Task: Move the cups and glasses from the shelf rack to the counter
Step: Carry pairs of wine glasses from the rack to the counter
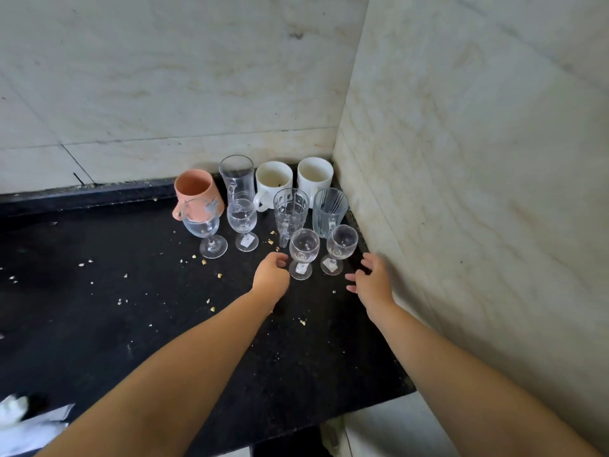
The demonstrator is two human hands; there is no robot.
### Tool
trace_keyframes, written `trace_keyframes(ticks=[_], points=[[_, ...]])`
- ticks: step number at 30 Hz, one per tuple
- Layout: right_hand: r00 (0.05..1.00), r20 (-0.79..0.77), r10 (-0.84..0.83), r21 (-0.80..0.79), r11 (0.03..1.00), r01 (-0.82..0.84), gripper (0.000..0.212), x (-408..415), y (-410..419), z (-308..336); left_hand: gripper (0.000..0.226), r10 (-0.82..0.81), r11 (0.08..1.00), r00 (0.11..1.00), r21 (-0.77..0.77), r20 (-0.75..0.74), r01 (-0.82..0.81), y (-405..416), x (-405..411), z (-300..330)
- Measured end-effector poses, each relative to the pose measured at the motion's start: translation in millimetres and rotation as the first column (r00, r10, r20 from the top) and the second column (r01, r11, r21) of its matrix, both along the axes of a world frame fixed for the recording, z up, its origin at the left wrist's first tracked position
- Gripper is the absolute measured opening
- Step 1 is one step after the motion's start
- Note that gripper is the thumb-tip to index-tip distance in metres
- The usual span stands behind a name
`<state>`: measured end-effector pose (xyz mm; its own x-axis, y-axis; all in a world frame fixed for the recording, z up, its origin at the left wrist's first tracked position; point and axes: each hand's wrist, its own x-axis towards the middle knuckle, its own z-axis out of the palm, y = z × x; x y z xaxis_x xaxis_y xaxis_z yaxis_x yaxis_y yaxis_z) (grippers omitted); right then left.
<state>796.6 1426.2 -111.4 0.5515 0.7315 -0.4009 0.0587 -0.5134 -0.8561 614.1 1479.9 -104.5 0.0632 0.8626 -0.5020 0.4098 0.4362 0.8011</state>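
Cups and glasses stand grouped in the far right corner of the black counter (pixel 99 291). At the back are a pink mug (pixel 197 192), a tall clear glass (pixel 237 178) and two white mugs (pixel 274 183) (pixel 314 179). Two patterned tumblers (pixel 290 209) (pixel 329 209) stand in front of the mugs. Nearer stand several small stemmed glasses. My left hand (pixel 271 275) is curled beside the stem of one stemmed glass (pixel 303 253), fingertips at it, and I cannot tell if they grip it. My right hand (pixel 372 280) hovers open, just right of another stemmed glass (pixel 341 247).
Pale marble walls (pixel 461 159) close the corner behind and to the right of the glasses. Crumbs are scattered over the dark counter. Its front edge ends near my right forearm. White cloth or paper (pixel 26 427) lies at the lower left. No shelf rack is in view.
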Motion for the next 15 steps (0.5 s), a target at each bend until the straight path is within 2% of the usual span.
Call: trace_keyframes(ticks=[5,8,10,13,15], points=[[0.969,0.234,0.072,0.047,0.995,-0.085,0.042,-1.6,0.5,55.2,0.035,0.016,0.986,0.991,0.169,-0.132,0.007,9.6,-15.9,45.6],[0.862,0.464,0.206,0.013,0.971,-0.239,0.04,-8.2,3.4,85.9,0.034,-0.018,0.948,0.968,0.302,-0.252,0.097,11.9,-20.5,75.6],[0.738,0.58,0.344,-0.073,0.925,-0.373,0.038,-18.2,6.6,103.3,0.032,-0.039,0.903,0.935,0.389,-0.354,0.184,7.7,-23.8,93.2],[0.458,0.706,0.54,-0.284,0.808,-0.516,0.04,-39.5,11.3,124.1,0.029,-0.019,0.81,0.844,0.487,-0.536,0.327,-5.5,-33.4,111.7],[0.29,0.738,0.61,-0.389,0.735,-0.555,0.04,-54.3,11.3,132.6,0.029,0.008,0.789,0.808,0.5,-0.589,0.356,-15.1,-42.3,117.2]])
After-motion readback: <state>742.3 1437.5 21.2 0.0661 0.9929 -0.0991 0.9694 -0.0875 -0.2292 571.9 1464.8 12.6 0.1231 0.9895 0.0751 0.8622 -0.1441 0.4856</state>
